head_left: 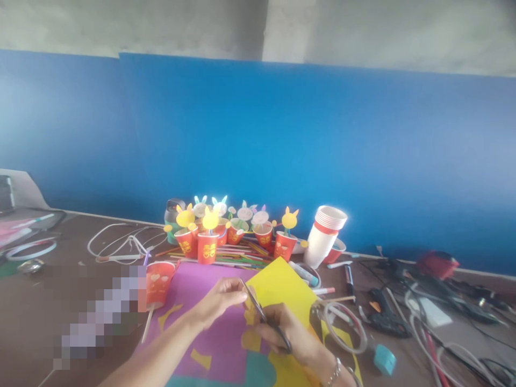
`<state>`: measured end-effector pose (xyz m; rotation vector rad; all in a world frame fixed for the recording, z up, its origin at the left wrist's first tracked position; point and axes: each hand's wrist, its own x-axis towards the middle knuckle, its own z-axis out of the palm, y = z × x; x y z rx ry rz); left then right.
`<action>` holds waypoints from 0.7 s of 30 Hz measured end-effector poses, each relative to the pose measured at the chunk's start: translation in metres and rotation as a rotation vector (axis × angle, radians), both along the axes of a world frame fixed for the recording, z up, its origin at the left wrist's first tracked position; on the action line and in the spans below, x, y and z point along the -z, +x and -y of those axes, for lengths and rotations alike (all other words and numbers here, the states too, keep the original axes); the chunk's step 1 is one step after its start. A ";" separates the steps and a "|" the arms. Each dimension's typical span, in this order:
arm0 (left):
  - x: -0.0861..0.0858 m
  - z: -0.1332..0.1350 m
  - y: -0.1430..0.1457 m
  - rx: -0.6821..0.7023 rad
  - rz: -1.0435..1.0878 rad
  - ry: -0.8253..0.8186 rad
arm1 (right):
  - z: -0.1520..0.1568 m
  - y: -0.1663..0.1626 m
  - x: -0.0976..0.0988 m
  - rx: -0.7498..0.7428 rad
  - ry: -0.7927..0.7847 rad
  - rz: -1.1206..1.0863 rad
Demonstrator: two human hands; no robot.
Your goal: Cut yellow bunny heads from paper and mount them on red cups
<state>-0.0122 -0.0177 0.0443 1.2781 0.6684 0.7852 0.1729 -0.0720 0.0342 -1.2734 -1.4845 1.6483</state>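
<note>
My right hand (278,325) grips a pair of dark-handled scissors (258,307), blades pointing up and left. The blade tips come close to the fingertips of my left hand (230,294), which pinch a small piece of yellow paper (250,312); its outline blends into the paper behind. Beneath both hands lie a purple sheet (201,287), a large yellow sheet (284,279) and a teal sheet (260,371). Yellow paper scraps (201,359) rest on the purple sheet.
Behind stand several red cups (207,250) with paper animal heads, and colored sticks (245,250). A white cup stack (322,236) leans right of them. Another red cup (158,286) is at left. A glue gun (387,317), cables (344,325) and teal block (384,359) lie right.
</note>
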 end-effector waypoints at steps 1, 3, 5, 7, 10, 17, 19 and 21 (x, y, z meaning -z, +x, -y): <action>0.000 0.000 0.000 -0.002 -0.004 0.003 | 0.000 0.000 0.001 -0.001 0.003 0.006; 0.001 0.000 0.000 -0.014 -0.001 -0.001 | 0.000 0.001 0.003 0.002 0.014 0.023; 0.002 0.001 0.000 -0.026 0.006 -0.038 | -0.001 0.002 0.005 0.007 0.025 0.039; 0.002 0.001 0.000 -0.019 -0.001 -0.085 | -0.001 0.003 0.007 -0.002 0.044 0.055; 0.002 0.002 0.001 0.023 -0.011 -0.119 | -0.001 0.003 0.007 -0.020 0.068 0.084; 0.002 0.003 0.003 0.001 0.149 -0.152 | -0.002 0.002 0.003 0.044 0.060 -0.006; 0.006 0.002 0.004 -0.043 0.204 -0.189 | -0.003 0.000 0.004 0.152 0.121 -0.074; 0.010 0.003 0.007 -0.099 0.251 -0.257 | -0.004 -0.003 0.006 0.286 0.175 -0.119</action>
